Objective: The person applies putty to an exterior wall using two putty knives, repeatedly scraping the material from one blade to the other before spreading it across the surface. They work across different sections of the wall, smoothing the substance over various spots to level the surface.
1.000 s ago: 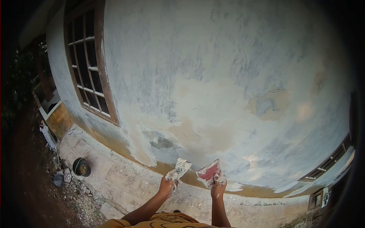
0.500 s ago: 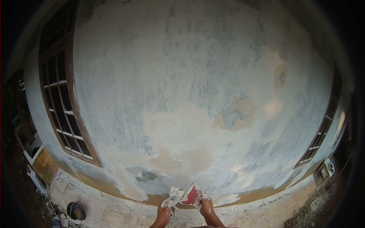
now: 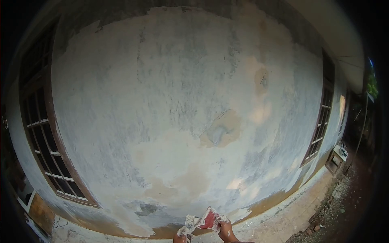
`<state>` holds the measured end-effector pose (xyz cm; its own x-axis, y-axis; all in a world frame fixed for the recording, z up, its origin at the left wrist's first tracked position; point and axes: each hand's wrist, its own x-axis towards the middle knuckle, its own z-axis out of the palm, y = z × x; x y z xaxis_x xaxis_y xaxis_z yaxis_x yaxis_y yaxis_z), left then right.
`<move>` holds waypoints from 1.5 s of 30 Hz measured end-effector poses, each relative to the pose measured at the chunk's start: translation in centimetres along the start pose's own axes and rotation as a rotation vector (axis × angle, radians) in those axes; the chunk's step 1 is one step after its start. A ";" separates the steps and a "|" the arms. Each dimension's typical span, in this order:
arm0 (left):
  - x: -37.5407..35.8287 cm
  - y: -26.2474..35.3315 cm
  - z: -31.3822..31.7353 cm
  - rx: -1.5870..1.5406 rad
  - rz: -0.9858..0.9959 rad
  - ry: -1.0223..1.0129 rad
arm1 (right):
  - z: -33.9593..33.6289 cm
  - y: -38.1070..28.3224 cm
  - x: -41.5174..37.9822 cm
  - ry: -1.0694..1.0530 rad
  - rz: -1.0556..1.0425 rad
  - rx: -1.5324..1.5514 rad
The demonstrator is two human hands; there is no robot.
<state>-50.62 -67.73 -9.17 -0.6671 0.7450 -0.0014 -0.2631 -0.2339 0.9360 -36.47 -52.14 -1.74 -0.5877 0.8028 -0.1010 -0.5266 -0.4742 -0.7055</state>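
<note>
At the bottom of the view, close to the wall (image 3: 162, 117), my right hand (image 3: 226, 231) is closed on a red putty spreader (image 3: 209, 220) smeared with white. My left hand (image 3: 180, 239) grips a crumpled, white-coated piece (image 3: 190, 223) whose kind I cannot make out. The two held things meet or nearly meet between my hands. White smears mark my fingers. The wall carries patchy white and grey coating, with beige patches and a rough patch (image 3: 221, 131) right of centre.
A barred window (image 3: 48, 141) stands on the left, another (image 3: 321, 121) on the right. A pale ledge (image 3: 279, 222) runs along the wall's foot. Farther right are a small wooden stool (image 3: 335, 158) with items on top and loose rubble (image 3: 316, 227).
My view has swung up and right, so the wall's features sit farther left. The bucket at lower left has left the view. Both hands keep their holds and appear lower in the view.
</note>
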 end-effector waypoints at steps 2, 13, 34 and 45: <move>0.1 0.7 0.8 0.004 -0.021 -0.029 | -0.3 -0.5 -0.5 0.033 -0.014 0.016; 0.9 1.1 3.3 0.031 -0.111 -0.192 | -3.5 -0.8 -2.5 0.177 -0.209 -0.250; 1.4 2.5 4.3 0.010 -0.147 -0.372 | 1.5 -13.2 -6.1 0.200 -0.673 -0.132; 8.9 -0.8 16.2 0.015 -0.077 -0.351 | 7.9 -48.1 8.3 0.320 -1.626 -0.835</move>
<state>-45.04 -50.76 -4.19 -0.3646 0.9300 0.0469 -0.2914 -0.1618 0.9428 -20.89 -25.53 36.87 0.2991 0.3060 0.9038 0.0763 0.9365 -0.3424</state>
